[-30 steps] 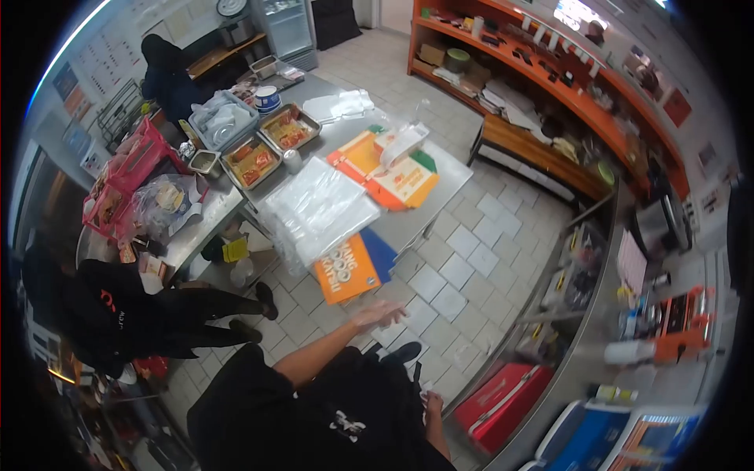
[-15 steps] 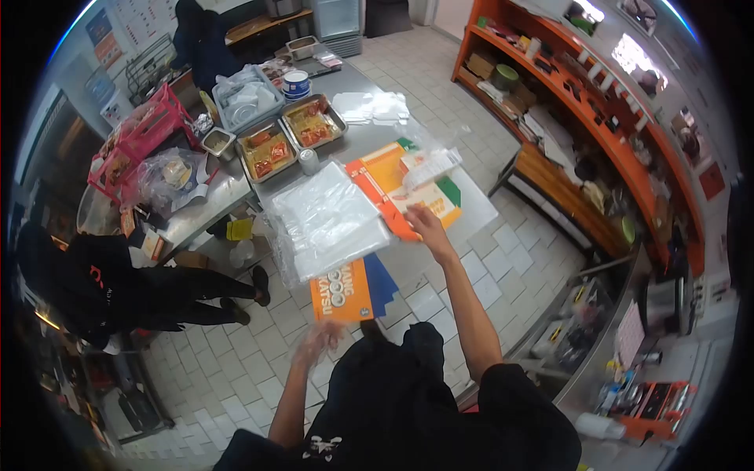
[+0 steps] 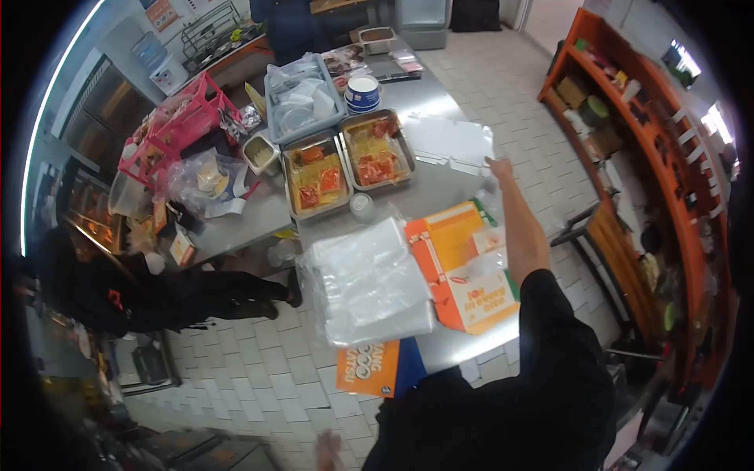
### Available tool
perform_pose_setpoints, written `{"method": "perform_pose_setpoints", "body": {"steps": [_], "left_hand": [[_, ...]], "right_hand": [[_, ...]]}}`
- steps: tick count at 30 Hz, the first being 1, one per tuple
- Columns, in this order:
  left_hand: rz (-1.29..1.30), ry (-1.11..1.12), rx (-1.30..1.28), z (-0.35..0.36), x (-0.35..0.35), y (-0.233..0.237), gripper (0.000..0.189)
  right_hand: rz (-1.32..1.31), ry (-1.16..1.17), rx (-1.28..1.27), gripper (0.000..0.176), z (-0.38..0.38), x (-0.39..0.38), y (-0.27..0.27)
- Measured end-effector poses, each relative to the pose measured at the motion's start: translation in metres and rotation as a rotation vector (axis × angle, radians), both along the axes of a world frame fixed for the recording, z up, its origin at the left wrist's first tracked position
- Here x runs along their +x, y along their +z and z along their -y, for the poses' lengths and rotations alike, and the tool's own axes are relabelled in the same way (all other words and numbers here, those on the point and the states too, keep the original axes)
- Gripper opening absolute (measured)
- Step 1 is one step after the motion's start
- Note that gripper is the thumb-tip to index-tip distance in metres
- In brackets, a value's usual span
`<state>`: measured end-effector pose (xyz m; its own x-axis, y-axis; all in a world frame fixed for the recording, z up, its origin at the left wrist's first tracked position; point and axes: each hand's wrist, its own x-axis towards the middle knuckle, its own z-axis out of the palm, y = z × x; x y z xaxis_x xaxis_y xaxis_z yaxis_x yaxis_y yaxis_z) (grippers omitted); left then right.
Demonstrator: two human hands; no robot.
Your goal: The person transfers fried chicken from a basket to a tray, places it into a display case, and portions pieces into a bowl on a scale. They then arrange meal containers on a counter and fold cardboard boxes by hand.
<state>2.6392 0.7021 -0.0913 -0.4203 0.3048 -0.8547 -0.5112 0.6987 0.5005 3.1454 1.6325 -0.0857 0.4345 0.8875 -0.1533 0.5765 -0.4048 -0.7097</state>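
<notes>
My right hand (image 3: 500,168) reaches across the steel table to the far right side, its fingers closed at the corner of a stack of flat white cardboard sheets (image 3: 449,141). My left hand (image 3: 328,450) hangs low near the bottom edge, blurred, away from the table; its fingers cannot be made out. Under my right forearm lies a flattened orange, white and green printed box (image 3: 448,245), with clear plastic partly over it. Beside it rests a stack of clear plastic bags (image 3: 365,286). An orange printed card (image 3: 366,369) juts from the table's front edge.
Two steel trays (image 3: 318,177) of packed food sit behind a small lidded cup (image 3: 361,206). Farther back are a blue-grey crate (image 3: 305,98), paper tubs (image 3: 363,94) and a pink basket (image 3: 177,129). A person in black (image 3: 157,294) stands at left; orange shelving (image 3: 628,102) lines the right.
My right hand has moved from the orange box to the white cardboard sheets farther back. My left hand has dropped lower. The view has shifted, so the table appears nearer.
</notes>
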Motion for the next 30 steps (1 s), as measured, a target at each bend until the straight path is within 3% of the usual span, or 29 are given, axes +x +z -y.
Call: {"method": "perform_pose_setpoints", "body": {"steps": [2, 5, 7, 13, 16, 18, 19, 21, 22, 24, 25, 27, 30], "left_hand": [[-0.030, -0.013, -0.175, -0.016, 0.041, 0.030, 0.049], [-0.074, -0.084, -0.300, -0.073, 0.086, 0.070, 0.049], [-0.087, -0.093, -0.334, -0.098, 0.102, 0.086, 0.049], [-0.097, -0.078, -0.381, -0.121, 0.146, 0.105, 0.049], [-0.102, -0.056, -0.361, -0.117, 0.170, 0.114, 0.049], [-0.104, -0.040, -0.338, -0.109, 0.188, 0.120, 0.049], [-0.106, -0.030, -0.325, -0.102, 0.200, 0.124, 0.049], [-0.109, 0.000, -0.296, -0.089, 0.225, 0.133, 0.049], [-0.112, 0.015, -0.283, -0.083, 0.235, 0.137, 0.049], [-0.105, 0.062, -0.267, -0.075, 0.245, 0.144, 0.049], [-0.099, 0.085, -0.259, -0.070, 0.245, 0.145, 0.049], [-0.048, 0.174, -0.273, -0.058, 0.241, 0.144, 0.048], [-0.097, 0.266, -0.114, -0.003, 0.242, 0.098, 0.047]], "right_hand": [[0.104, -0.112, -0.070, 0.083, -0.029, 0.008, -0.025], [-0.091, -0.070, -0.183, 0.086, -0.071, 0.024, -0.053], [-0.379, 0.071, -0.117, 0.083, -0.094, 0.022, -0.071], [0.077, -0.164, 0.118, 0.071, -0.101, -0.027, -0.031], [0.148, -0.082, 0.103, 0.071, -0.106, -0.015, 0.008], [0.131, -0.070, 0.251, 0.075, -0.148, 0.026, -0.006], [-0.080, 0.018, 0.205, 0.079, -0.142, 0.030, 0.045], [-0.174, 0.112, 0.466, 0.076, -0.105, 0.007, 0.146], [-0.229, 0.264, 0.554, 0.069, -0.135, 0.034, 0.148], [-0.378, 0.480, 0.750, 0.047, -0.057, -0.018, 0.246], [-0.302, 0.489, 0.744, 0.038, -0.008, -0.041, 0.287], [-0.116, 0.445, 0.792, 0.032, 0.073, -0.072, 0.335], [-0.310, 0.504, 0.817, 0.054, 0.170, -0.086, 0.343]]}}
